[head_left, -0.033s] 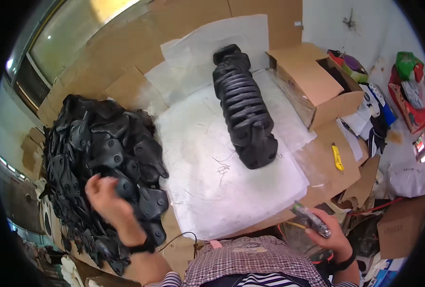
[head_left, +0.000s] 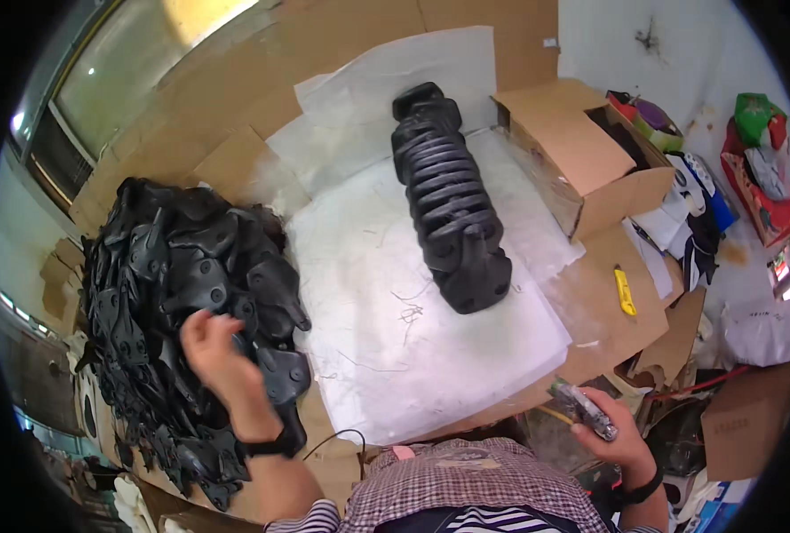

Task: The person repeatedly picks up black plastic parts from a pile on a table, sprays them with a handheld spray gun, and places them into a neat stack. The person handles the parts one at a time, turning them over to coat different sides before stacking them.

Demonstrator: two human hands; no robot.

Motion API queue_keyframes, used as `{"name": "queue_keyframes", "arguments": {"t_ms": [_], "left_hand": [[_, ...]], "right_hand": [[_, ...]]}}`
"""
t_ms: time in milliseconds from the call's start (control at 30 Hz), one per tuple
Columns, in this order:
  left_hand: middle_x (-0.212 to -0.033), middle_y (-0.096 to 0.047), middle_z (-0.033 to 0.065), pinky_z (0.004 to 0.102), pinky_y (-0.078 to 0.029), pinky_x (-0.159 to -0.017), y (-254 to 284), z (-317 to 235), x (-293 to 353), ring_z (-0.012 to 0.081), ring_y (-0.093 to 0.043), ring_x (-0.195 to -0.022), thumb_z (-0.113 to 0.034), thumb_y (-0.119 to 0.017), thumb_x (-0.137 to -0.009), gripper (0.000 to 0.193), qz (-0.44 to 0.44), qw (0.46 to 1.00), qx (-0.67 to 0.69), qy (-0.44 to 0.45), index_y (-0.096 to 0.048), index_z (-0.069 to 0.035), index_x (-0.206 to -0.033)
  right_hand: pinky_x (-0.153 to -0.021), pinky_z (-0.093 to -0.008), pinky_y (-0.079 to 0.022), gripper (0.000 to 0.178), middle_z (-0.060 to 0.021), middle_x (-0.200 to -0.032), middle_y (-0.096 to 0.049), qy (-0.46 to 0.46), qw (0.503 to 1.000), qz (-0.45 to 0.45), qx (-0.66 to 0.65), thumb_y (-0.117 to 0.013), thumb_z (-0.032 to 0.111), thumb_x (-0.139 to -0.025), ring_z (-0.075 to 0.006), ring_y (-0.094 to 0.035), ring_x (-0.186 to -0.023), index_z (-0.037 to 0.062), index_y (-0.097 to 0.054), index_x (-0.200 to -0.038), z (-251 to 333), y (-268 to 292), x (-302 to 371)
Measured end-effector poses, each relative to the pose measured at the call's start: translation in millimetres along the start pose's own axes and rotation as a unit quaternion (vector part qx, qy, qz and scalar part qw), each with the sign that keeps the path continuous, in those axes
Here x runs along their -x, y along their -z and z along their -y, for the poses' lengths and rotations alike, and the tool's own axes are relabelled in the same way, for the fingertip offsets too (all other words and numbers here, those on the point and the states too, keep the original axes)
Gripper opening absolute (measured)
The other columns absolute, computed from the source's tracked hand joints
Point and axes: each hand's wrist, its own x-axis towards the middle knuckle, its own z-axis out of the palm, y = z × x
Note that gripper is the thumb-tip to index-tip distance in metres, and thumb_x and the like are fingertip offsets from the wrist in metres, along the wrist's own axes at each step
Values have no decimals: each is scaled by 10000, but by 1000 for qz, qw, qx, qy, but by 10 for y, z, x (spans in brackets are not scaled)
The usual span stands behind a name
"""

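Observation:
My left hand (head_left: 221, 357) is raised over the right side of a big heap of black moulded pieces (head_left: 128, 302). Its fingers are a little blurred but apart, with nothing seen between them. At the lower right, my right hand (head_left: 621, 437) is closed around a slim, shiny tool (head_left: 583, 410) with a greenish tip; its exact kind is unclear. On the white sheet (head_left: 377, 346) in the middle lies a long row of similar black pieces (head_left: 452, 195), nested closely one against another.
An open cardboard box (head_left: 581, 169) stands at the back right. A yellow utility knife (head_left: 625, 291) lies on the cardboard right of the sheet. Loose threads (head_left: 410, 311) are scattered on the sheet. A thin black cable (head_left: 341, 435) curves near the front edge.
My left hand has shifted slightly to the right over the heap. My right hand still grips the tool, almost in the same place.

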Motion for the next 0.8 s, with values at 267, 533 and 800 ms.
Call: {"name": "queue_keyframes", "arguments": {"t_ms": [267,533,800], "left_hand": [[-1042,-645,123,312,-492,-829,-1440,2050,1135,205,-621,-916,-41,-638,-739,426,299,908,-226,186,-586,38,-1154],[-831,-622,54,270,-469,-726,-1971,2126,1913,146,-587,-786,15,-664,-703,258,402,855,-183,270,-637,-15,-958],[-794,-615,0,242,-445,-742,-928,1034,947,108,-574,-768,102,-564,-627,224,287,931,37,222,-597,-36,-800]], "right_hand": [[-670,-271,-512,504,-101,-810,-672,146,970,-167,-102,-703,84,-727,-139,-651,-722,-11,-554,-1199,-120,583,379],[-684,-267,-493,476,-77,-858,-666,-44,991,-35,-120,-714,101,-739,-127,-632,-736,1,-575,-1183,-826,653,275],[-658,-275,-507,488,-83,-810,-660,126,981,-99,-107,-708,88,-731,-136,-645,-710,1,-570,-1191,-319,793,-7]]}}
